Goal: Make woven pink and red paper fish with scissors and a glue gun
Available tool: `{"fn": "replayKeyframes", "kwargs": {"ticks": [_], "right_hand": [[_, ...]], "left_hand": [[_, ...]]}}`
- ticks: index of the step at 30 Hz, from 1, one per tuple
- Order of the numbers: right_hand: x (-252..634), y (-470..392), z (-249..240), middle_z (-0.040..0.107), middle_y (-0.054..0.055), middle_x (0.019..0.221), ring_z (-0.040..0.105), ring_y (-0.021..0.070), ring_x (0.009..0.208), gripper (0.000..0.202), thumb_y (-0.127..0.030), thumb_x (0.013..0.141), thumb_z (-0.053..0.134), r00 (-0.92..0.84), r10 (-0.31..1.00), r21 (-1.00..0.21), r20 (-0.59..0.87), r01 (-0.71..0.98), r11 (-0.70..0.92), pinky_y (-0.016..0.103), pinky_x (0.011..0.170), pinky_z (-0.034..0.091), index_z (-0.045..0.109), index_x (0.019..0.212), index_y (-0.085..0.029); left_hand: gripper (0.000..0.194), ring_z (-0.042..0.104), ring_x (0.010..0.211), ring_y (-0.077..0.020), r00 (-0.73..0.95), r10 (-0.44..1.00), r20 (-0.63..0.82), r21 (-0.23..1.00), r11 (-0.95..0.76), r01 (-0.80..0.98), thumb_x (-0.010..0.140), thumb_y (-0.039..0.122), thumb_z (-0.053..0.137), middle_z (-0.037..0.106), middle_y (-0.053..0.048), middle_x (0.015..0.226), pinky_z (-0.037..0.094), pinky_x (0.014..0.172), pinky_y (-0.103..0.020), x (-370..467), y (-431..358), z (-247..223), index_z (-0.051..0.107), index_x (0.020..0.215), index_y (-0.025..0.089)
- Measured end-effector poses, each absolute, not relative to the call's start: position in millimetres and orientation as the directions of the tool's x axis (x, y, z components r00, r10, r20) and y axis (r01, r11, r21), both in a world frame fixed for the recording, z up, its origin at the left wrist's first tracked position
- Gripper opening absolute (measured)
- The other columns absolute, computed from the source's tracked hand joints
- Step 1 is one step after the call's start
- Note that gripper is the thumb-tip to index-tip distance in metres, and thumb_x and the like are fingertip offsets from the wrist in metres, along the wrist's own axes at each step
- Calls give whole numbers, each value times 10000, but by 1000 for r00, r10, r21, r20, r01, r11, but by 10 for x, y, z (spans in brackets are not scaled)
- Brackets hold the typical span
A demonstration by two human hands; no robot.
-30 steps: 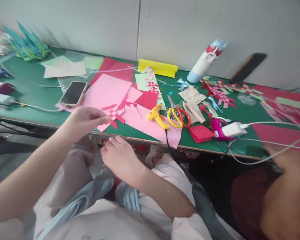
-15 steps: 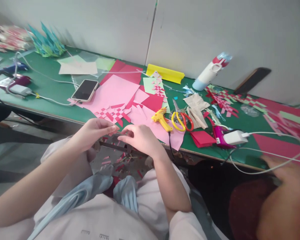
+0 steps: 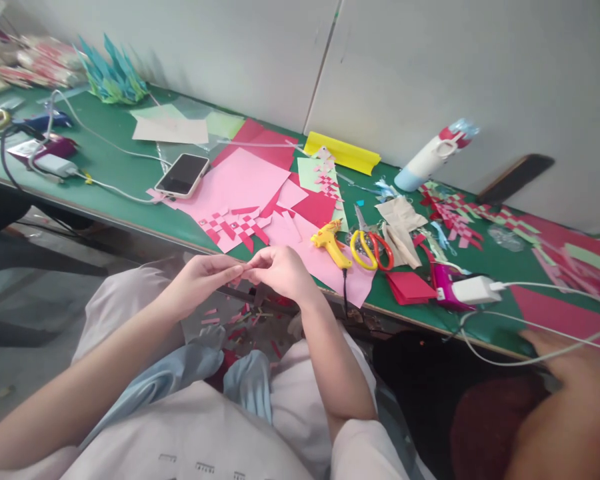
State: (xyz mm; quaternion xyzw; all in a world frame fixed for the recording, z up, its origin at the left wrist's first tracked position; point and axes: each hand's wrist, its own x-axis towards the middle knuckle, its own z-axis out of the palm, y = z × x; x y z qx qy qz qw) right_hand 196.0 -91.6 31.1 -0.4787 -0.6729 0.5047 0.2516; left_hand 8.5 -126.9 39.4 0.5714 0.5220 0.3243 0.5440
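My left hand (image 3: 203, 280) and my right hand (image 3: 277, 270) meet fingertip to fingertip over my lap, just off the table's front edge. Both are closed in a pinch. A small bit of pink paper (image 3: 235, 283) shows under the left fingertips; most of it is hidden by the fingers. What the right fingers pinch is too small to tell. Beyond the hands, woven pink and red paper pieces (image 3: 235, 225) lie on large pink sheets (image 3: 245, 175). A yellow glue gun (image 3: 333, 245) and scissors with yellow and red handles (image 3: 363, 249) lie to the right.
A phone (image 3: 183, 176) rests on the green table (image 3: 115, 193). Folded red paper (image 3: 411, 288), a white charger (image 3: 475, 290) with looping cables and a bottle (image 3: 427, 160) stand or lie at the right. Another person's arm (image 3: 575, 373) reaches in at the lower right. Paper scraps litter the floor.
My two hands, apart before, have come together at the fingertips. The right fingers have closed from a looser, parted pose. The camera view has shifted slightly.
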Motion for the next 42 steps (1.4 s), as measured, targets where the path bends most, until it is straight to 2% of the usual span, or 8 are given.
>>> {"fn": "replayKeyframes", "kwargs": {"ticks": [7,14,19,24,28,32,37,42], "right_hand": [[1993,-931,289,717,35,685,687,124,631,68,-175,781,671,-560,793,-969,-241,176,-171,174,491,490,689,815,-119],[2027,-963,250,741,79,744,706,144,676,156,-221,827,607,-593,767,-956,-246,277,-93,220,589,541,707,861,-106],[2056,-937,262,720,19,666,650,109,598,56,-204,737,698,-572,785,-862,-241,498,99,183,555,446,721,737,-153],[1920,-934,254,640,13,530,608,123,567,464,-495,848,630,-543,778,-580,-316,760,294,224,552,352,604,515,-171],[1829,-939,201,722,10,751,657,156,729,182,-384,840,676,-581,723,-498,-375,784,372,229,602,355,693,788,-211],[1854,-887,209,673,-1,643,630,144,660,374,-481,908,560,-529,785,-521,-322,791,320,238,590,352,663,674,-209],[1838,-721,162,713,18,840,653,155,776,188,-324,899,611,-284,958,-499,-35,836,229,245,683,413,676,1027,-203],[1700,-593,79,710,81,992,676,206,859,299,-407,926,572,-220,975,-368,-28,909,195,279,695,445,672,1116,-199]], "left_hand": [[259,574,719,-132,328,890,-317,921,371,-117,763,419,739,703,-67,778,480,693,-254,21,-1364,152,791,861,185],[265,564,663,-118,263,902,-343,902,394,-176,791,394,710,657,-46,701,479,641,-229,-86,-1402,30,776,944,189],[336,593,669,-136,67,966,-250,960,239,145,774,486,688,683,-38,717,483,643,-236,-234,-1350,30,753,894,179],[438,667,755,-206,85,981,-177,871,116,477,809,557,562,730,-64,807,509,667,-286,-388,-1290,-74,728,938,173],[413,686,825,-218,88,989,-115,808,42,587,844,508,509,746,-59,909,521,738,-306,-450,-1219,-102,711,1019,194],[375,674,761,-201,103,995,-6,685,-71,725,864,429,480,743,-32,909,508,701,-304,-445,-1113,-31,690,1096,223],[330,649,869,-218,264,930,254,475,-358,804,907,301,427,728,-69,951,513,777,-333,-386,-925,-34,702,1041,176],[339,609,964,-242,435,810,394,299,-560,772,915,184,401,720,-106,1011,515,895,-400,-310,-697,-107,706,1049,126]]}}
